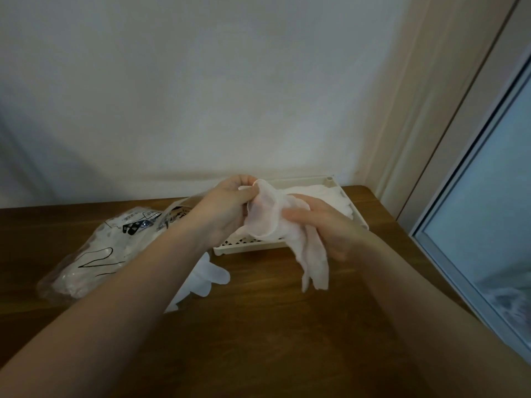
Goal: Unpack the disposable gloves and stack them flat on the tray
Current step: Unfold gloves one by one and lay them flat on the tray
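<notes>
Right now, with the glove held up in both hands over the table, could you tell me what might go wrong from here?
1. The thin translucent glove, pinched at its cuff by the left hand and gripped by the right hand, hangs crumpled, so it may land creased on the cream lattice tray.
2. Another loose translucent glove lies under the left forearm on the brown wooden table; the arm could drag it.
3. The clear plastic glove packet lies near the table's left side and might get nudged.
</notes>
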The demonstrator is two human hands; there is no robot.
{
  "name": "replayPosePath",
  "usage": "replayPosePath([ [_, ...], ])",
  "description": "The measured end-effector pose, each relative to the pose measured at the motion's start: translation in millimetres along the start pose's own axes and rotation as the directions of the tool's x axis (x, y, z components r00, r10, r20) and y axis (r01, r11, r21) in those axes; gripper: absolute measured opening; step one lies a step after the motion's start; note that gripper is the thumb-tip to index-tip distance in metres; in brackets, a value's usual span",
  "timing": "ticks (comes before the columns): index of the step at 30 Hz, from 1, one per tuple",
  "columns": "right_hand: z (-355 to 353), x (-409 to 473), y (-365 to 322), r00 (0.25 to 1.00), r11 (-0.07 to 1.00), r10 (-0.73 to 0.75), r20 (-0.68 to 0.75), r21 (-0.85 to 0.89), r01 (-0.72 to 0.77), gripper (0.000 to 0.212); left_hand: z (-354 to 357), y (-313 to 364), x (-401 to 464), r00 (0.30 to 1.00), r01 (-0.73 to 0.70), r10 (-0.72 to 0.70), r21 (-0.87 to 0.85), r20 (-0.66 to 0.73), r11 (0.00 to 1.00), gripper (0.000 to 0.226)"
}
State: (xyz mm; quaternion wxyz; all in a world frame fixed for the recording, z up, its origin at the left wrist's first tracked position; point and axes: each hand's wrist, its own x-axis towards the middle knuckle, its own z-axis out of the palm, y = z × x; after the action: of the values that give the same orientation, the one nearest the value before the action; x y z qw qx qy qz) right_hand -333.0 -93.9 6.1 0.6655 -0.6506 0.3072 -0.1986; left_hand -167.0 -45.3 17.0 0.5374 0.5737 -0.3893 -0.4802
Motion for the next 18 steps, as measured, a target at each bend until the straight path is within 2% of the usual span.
replayPosePath([
  [2,-1.8,5.8,3.4,0.994,0.989,0.027,-0.105,-0.142,-0.042,0.031,-1.2,-0.7,2.5,0.996,-0.006,0.009,0.034,-0.090,0.999,0.018],
  [3,-2.3,7.2,3.8,0.981,0.987,0.062,-0.182,-0.138,-0.087,0.036,-2.6,-1.0,3.5,0.993,-0.021,0.027,0.054,-0.118,0.998,0.023],
  [5,-5.3,7.9,3.1,0.956,0.988,0.151,-0.253,0.007,-0.154,0.038,-4.5,-2.0,6.9,0.989,-0.045,0.061,0.117,-0.138,0.992,0.030],
  [8,-9.9,7.1,1.7,0.960,0.951,0.216,-0.175,0.259,-0.167,0.021,-3.2,-2.2,8.7,0.995,0.022,0.001,0.225,-0.102,0.974,0.024],
  [10,-10.0,6.3,-1.4,0.964,0.937,0.231,-0.130,0.296,-0.185,0.021,0.0,-0.7,7.9,0.996,0.087,-0.074,0.322,-0.051,0.943,0.042],
  [12,-7.6,8.0,-4.6,0.969,0.939,0.229,-0.093,0.284,-0.195,0.026,3.2,-1.0,8.4,0.998,0.060,-0.062,0.431,-0.009,0.900,0.054],
  [14,-7.3,10.4,-6.0,0.970,0.946,0.229,-0.086,0.255,-0.201,0.027,4.4,-3.3,9.0,0.999,-0.012,-0.005,0.481,0.033,0.876,0.049],
  [16,-12.6,9.8,-8.4,0.970,0.959,0.225,-0.091,0.196,-0.204,0.023,2.0,-4.1,10.3,0.999,-0.050,0.044,0.458,0.024,0.888,0.042],
  [18,-22.0,7.2,-11.5,0.976,0.982,0.189,-0.112,-0.002,-0.190,0.024,-2.3,-2.4,13.1,0.997,-0.077,0.083,0.356,-0.003,0.931,0.029],
])
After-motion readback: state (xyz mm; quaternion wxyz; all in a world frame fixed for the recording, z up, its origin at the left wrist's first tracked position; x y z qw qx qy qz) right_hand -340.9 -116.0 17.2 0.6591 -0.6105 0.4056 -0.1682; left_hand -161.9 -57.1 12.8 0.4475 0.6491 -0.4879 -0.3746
